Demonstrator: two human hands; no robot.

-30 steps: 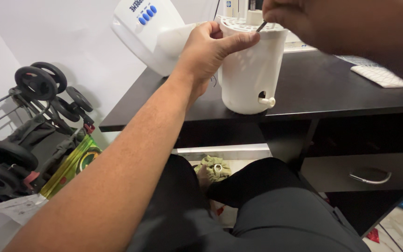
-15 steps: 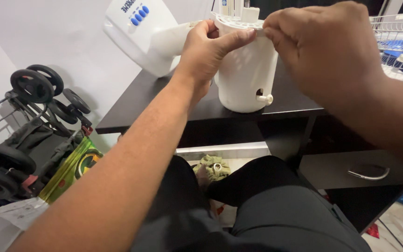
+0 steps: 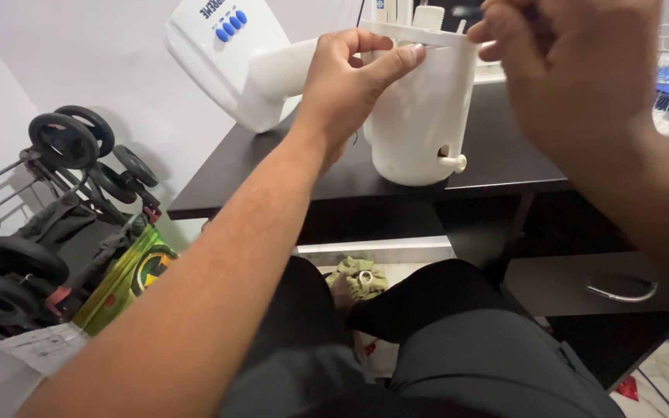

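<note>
We log a white plastic fan housing (image 3: 420, 116) on the dark desk (image 3: 288, 174): our left hand (image 3: 346, 85) pinches its top rim; our right hand (image 3: 574, 70), blurred above it, grasps a small dark tool (image 3: 466, 11).

Even indoor light, moderately bright, soft glare on white plastic housing (image 3: 420, 108) by left hand (image 3: 346, 77), right hand (image 3: 574, 70) motion-blurred and too close for focus, deep shadow under dark desk (image 3: 365, 174) below hands, slight wide-angle stretch at edges

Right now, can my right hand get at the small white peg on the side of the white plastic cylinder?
Probably yes: the right hand hovers by the cylinder top, nothing covering the peg.
</note>
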